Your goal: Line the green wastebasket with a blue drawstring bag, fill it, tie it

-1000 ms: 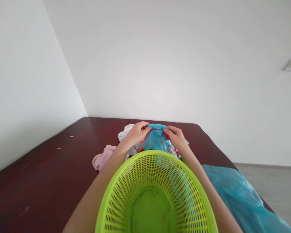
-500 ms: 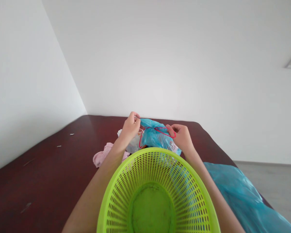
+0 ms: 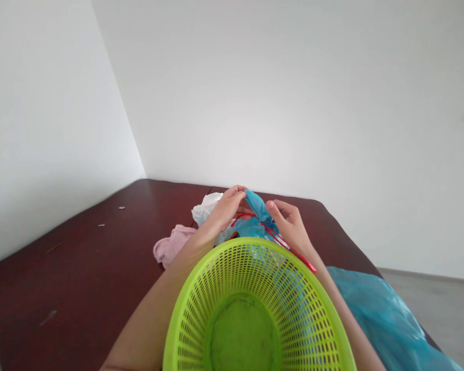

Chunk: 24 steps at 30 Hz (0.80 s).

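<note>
Two hands meet on one small blue plastic bag [image 3: 255,214], which sits toward the far edge of the dark red table [image 3: 73,268], just beyond the far rim of the lime green basket [image 3: 255,309]. Left hand [image 3: 227,207]: fingers clenched on the gathered neck of the bag. Right hand [image 3: 290,222]: fingertips pinched at the red drawstring [image 3: 278,238], whose loose end trails down over the basket rim.

Judgement on the step: this looks like cinching or knotting the neck. Best done with the left hand holding the gather firm and low while the right draws the string taut along its own line, not sideways, so thin film does not tear. Keep the tail clear of the basket mesh.

Nearby: white bag [image 3: 205,207] touching the blue one on its left; pink cloth [image 3: 174,245] just beside the left forearm; a larger blue sheet [image 3: 379,314] at the near right edge.
</note>
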{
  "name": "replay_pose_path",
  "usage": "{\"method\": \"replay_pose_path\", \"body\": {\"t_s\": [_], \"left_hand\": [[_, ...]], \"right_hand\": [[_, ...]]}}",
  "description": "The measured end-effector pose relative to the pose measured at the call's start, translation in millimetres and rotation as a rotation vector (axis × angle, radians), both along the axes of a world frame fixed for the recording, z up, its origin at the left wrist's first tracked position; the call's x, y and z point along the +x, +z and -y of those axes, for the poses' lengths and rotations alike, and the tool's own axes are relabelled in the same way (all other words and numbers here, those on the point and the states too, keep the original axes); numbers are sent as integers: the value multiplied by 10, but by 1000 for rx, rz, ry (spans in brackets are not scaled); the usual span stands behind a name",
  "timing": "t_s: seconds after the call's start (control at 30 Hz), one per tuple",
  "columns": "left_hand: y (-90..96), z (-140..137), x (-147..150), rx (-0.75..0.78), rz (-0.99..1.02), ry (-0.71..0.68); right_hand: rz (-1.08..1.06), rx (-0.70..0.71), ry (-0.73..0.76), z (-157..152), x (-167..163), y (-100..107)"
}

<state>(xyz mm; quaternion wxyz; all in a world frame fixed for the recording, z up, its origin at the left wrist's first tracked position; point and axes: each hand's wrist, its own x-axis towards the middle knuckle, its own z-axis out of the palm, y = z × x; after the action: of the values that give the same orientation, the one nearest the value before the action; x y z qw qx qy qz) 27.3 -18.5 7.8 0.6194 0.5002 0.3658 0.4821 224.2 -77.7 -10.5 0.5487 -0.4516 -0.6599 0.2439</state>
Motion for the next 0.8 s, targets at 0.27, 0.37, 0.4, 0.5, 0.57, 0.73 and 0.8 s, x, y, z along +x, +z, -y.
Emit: {"method": "replay_pose_path", "body": {"t_s": [0.27,0.37,0.4,0.5,0.57,0.73,0.8], "left_hand": [[18,57,34,135,120,-14],[-46,47,7,395,-247,-10],[-73,45,8,476,-342,-37],[-152,39,33,566,-434,-126],[-188,20,45,550,-410,-171],[-189,-59,-25,535,-298,-357],[-156,-64,-82,523,-305,-388]], "right_hand": [[-94,24,-116,-100,79,-91],[-164,70,-178,-102,81,-68],[-172,71,-171,-92,70,-56],[-198,23,-76,-54,21,-29],[-231,-25,-9,-32,-6,-26],[-287,-67,27,-23,-3,-47],[-335,-38,-14,-28,12,-52]]}}
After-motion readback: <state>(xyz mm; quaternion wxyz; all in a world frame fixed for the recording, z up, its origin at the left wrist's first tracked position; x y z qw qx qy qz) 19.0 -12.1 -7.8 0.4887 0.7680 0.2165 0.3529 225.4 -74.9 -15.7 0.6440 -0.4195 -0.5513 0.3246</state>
